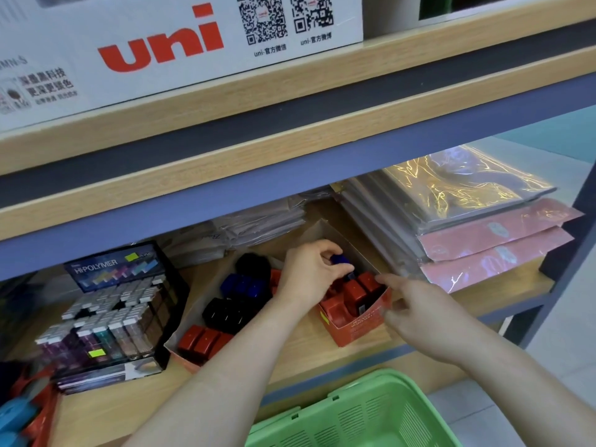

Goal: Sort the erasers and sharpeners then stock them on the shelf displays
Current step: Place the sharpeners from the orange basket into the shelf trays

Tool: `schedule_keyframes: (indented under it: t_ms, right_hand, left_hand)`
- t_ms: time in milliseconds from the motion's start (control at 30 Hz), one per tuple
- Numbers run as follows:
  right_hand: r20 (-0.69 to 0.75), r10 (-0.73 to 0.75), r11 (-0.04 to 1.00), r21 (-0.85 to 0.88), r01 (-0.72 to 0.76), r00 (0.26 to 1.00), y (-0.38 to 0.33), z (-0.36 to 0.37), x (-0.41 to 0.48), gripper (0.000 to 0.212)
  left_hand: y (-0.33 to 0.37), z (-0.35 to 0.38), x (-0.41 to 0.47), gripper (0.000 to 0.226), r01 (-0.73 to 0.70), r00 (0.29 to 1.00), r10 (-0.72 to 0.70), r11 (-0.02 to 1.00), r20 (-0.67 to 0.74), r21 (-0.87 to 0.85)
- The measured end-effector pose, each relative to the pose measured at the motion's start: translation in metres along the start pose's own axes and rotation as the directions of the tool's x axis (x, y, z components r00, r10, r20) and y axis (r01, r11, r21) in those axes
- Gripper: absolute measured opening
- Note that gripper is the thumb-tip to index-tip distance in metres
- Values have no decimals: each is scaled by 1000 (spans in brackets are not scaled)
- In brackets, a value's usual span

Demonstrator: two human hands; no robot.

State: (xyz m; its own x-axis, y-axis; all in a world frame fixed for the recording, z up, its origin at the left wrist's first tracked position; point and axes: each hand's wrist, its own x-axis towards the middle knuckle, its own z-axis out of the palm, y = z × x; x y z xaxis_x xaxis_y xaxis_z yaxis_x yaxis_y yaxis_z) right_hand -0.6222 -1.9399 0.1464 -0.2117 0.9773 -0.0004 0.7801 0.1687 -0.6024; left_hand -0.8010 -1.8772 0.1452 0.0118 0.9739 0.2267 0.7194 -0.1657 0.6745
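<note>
Two open cardboard display boxes stand on the wooden shelf (322, 346). The left box (188, 317) holds red sharpeners (203, 340), black sharpeners (225, 312) and blue sharpeners (243, 285) in rows. The right, orange box (358, 324) holds several red sharpeners (354, 293). My left hand (309, 275) hovers over the right box and pinches a blue sharpener (340, 259) between thumb and fingers. My right hand (416, 304) holds the right box's front corner, fingers curled on its rim.
A black Hi-Polymer lead display (113, 304) stands at the left of the shelf. Stacks of plastic-wrapped paper (467, 201) lie at the right and behind the boxes. A green plastic basket (364, 414) sits below the shelf. A white uni carton (161, 43) fills the upper shelf.
</note>
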Motion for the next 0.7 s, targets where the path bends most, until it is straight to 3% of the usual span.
schedule_keyframes:
  t_ms: [233,400,533,600,700]
  right_hand:
    - [-10,-67,997,-30,67,998,-3,8,1,48]
    - [-106,-94,975,-213,70,990,-10,4,-3,53]
    - [-180,-232,946,-271,178,956,-36,2,-15,43]
    - [-111,-323,925,-245,290,940,-57,10,-27,30]
    - [118,-430,867,-222,446,895,-92,41,-48,26]
  left_hand:
    - [-9,10,4,20,-195,980,192,978,53,75]
    - [-5,-8,-8,40,-261,952,180,899,246,353]
    - [4,-52,-56,31,-192,981,181,956,69,223]
    - [2,-83,-91,27,-254,966,234,940,110,227]
    - [-18,-134,-147,27,-332,926,255,902,279,277]
